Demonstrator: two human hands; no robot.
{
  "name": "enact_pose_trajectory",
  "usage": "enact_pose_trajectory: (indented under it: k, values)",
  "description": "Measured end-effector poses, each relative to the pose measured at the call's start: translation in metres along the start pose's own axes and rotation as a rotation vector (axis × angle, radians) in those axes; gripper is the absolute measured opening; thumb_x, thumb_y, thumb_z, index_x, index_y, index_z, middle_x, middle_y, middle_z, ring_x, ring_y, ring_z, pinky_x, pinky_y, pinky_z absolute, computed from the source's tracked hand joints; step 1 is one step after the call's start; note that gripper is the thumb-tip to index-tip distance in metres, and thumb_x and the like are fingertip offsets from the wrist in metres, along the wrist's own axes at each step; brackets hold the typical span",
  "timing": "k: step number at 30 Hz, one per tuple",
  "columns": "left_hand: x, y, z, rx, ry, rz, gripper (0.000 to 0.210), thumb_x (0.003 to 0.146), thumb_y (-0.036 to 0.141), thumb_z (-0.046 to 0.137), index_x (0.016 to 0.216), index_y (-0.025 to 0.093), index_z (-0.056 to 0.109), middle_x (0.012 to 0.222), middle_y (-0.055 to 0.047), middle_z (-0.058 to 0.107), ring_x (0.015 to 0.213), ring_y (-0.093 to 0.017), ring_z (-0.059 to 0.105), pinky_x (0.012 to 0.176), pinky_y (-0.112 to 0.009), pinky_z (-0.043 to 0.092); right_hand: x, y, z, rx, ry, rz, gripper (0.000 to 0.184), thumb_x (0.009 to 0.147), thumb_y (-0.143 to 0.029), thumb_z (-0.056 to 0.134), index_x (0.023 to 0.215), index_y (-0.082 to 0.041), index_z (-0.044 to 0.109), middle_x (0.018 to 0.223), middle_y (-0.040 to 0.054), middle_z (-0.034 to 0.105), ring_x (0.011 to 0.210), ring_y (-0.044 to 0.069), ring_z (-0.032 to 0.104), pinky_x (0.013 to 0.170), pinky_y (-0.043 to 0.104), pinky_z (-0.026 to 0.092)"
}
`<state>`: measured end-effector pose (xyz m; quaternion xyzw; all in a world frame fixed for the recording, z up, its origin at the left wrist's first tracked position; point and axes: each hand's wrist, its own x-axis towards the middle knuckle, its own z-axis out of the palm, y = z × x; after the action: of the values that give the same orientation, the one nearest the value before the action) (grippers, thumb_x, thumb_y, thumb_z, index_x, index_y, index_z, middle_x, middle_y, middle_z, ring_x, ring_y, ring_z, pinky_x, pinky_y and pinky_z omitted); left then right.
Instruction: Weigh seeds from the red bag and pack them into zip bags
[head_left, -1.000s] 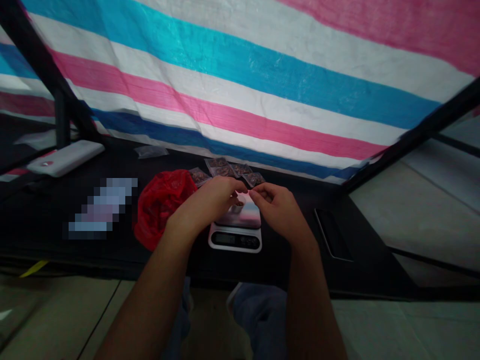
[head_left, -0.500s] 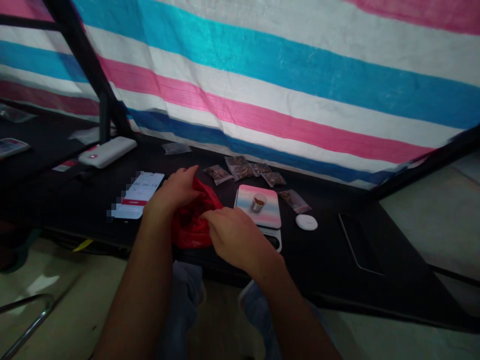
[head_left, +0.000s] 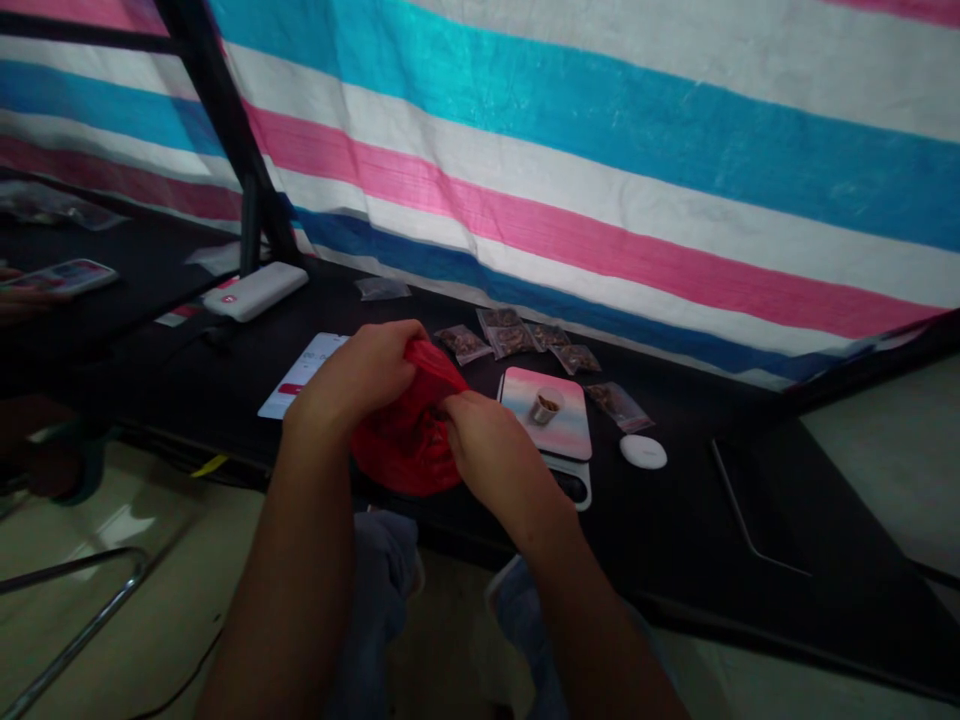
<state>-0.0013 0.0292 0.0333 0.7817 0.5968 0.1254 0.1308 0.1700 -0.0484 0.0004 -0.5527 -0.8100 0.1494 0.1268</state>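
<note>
A red plastic bag [head_left: 405, 450] sits at the table's front edge, its mouth pulled apart. My left hand [head_left: 375, 365] is closed on the bag's left rim. On the right rim, my right hand [head_left: 484, 440] pinches the plastic; its fingertips are partly hidden. The bag's contents are dark and I cannot make them out. Just right of the bag stands a kitchen scale [head_left: 566, 435] with a small metal cup [head_left: 546, 405] of brown bits on its striped top. Behind it lie several small zip bags [head_left: 510, 335] of brown dried pieces.
Left of the bag lies a lit phone [head_left: 289, 385], with a white power bank [head_left: 255, 292] behind. To the right are another zip bag [head_left: 619, 405], a white round case [head_left: 643, 451] and a dark phone [head_left: 757, 510]. Another person's hand [head_left: 22, 300] is at far left.
The view has swung a little left, so things appear farther right. My hands have spread the red bag's mouth wider. At far left, another person's hand has come into view by a phone.
</note>
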Motion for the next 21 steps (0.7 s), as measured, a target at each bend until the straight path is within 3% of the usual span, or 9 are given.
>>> enact_pose_trajectory:
  k: [5,8,11,15,18,21]
  values:
    - [-0.006,-0.005,-0.004,0.009,-0.134,0.033,0.031,0.077,0.034,0.072,0.104,0.019,0.071,0.104,-0.008,0.078,0.092,-0.026,0.073,0.075,-0.028,0.053,0.003,0.003,0.003,0.061,-0.027,0.015,0.025,0.099,-0.008,0.051,0.104,-0.015,0.074,0.108,0.0121,0.077,0.102,0.024,0.071,0.083,0.031,0.047]
    - [-0.006,-0.012,-0.002,0.030,-0.160,0.025,0.026,0.081,0.023,0.065,0.105,0.019,0.073,0.104,-0.007,0.079,0.093,-0.024,0.074,0.077,-0.026,0.053,0.006,0.011,-0.008,0.131,0.115,0.037,0.023,0.100,-0.012,0.053,0.106,-0.016,0.075,0.107,0.0096,0.078,0.102,0.022,0.071,0.086,0.030,0.047]
    - [-0.008,-0.018,-0.002,0.094,-0.198,-0.048,0.034,0.079,0.011,0.056,0.106,0.018,0.076,0.101,-0.009,0.081,0.091,-0.024,0.076,0.077,-0.026,0.053,0.013,0.018,-0.019,0.075,0.274,0.136,0.027,0.101,-0.010,0.052,0.115,-0.014,0.074,0.115,0.0119,0.077,0.108,0.023,0.070,0.093,0.031,0.048]
    - [-0.013,-0.024,-0.004,0.098,-0.228,-0.107,0.041,0.077,0.003,0.051,0.105,0.018,0.077,0.101,-0.009,0.081,0.092,-0.023,0.076,0.071,-0.025,0.051,0.026,0.018,-0.019,-0.066,0.115,0.176,0.034,0.097,-0.004,0.050,0.119,-0.013,0.073,0.121,0.0159,0.075,0.111,0.026,0.070,0.092,0.033,0.050]
    - [-0.017,-0.027,-0.005,0.070,-0.233,-0.153,0.043,0.076,0.003,0.051,0.108,0.019,0.076,0.104,-0.008,0.081,0.093,-0.023,0.076,0.074,-0.025,0.052,0.037,0.014,-0.010,-0.130,-0.027,0.177,0.035,0.097,-0.002,0.046,0.112,-0.012,0.075,0.120,0.0176,0.075,0.111,0.028,0.071,0.088,0.033,0.052]
    - [-0.019,-0.030,-0.003,0.022,-0.275,-0.188,0.044,0.076,0.004,0.051,0.109,0.019,0.075,0.105,-0.008,0.081,0.092,-0.022,0.076,0.072,-0.024,0.052,0.046,0.012,-0.001,-0.138,-0.090,0.155,0.037,0.097,0.000,0.043,0.107,-0.012,0.076,0.121,0.0181,0.075,0.114,0.027,0.070,0.090,0.033,0.052]
